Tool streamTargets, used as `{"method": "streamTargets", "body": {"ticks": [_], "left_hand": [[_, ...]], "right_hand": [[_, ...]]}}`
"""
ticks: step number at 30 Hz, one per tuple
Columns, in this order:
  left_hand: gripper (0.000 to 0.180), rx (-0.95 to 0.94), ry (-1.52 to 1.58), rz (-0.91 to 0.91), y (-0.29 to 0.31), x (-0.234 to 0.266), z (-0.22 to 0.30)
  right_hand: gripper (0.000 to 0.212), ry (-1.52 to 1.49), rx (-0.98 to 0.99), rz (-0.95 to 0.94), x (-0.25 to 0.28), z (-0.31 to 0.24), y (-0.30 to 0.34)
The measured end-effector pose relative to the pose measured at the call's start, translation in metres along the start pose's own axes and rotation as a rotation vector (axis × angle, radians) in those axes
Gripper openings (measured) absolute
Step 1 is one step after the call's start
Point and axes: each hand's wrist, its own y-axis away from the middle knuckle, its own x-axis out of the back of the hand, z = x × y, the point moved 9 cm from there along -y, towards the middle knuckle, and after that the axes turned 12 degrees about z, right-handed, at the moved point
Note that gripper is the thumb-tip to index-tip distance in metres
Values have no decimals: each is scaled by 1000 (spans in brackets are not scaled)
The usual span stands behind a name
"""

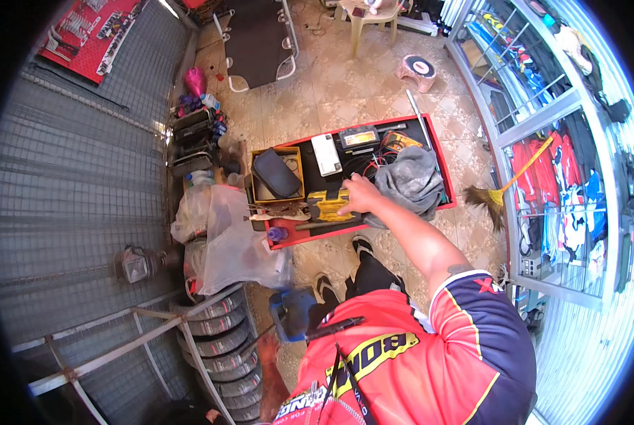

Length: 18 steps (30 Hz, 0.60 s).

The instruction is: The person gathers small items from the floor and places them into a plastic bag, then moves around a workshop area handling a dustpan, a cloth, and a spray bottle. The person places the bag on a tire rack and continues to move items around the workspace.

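Observation:
My right hand (359, 195) reaches over the red-edged tray table (278, 244), its thumb and fingers closed round the right end of a yellow and black case (323, 206). Just to the right of that hand lies a crumpled grey cloth (409, 183). Beyond the hand are a white box (326, 155), a battery (358, 137) and red and black cables (379, 157). A yellow box (297, 185) holding a dark pouch (276, 173) sits at the left. Down by my left side hangs my left hand (268, 348); its fingers do not show clearly.
Clear plastic bags (235, 244) and stacked tires (225, 354) stand at the left, with a blue container (292, 315) near my feet. To the right, a broom (497, 198) leans against a glass cabinet (501, 134). A round-topped stool (417, 69) stands farther off.

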Motion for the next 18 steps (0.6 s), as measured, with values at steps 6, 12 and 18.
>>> {"method": "streamTargets", "body": {"ticks": [6,12,18], "left_hand": [[53,-301,109,-289,122,-188,202],[52,-461,187,-592,239,-287,358],[41,-407,370,-659,285,-307,404]], "right_hand": [[66,-282,138,14,50,-32,16],[66,-595,165,-365,83,-77,59],[65,-709,136,-195,113,-39,48]]}}
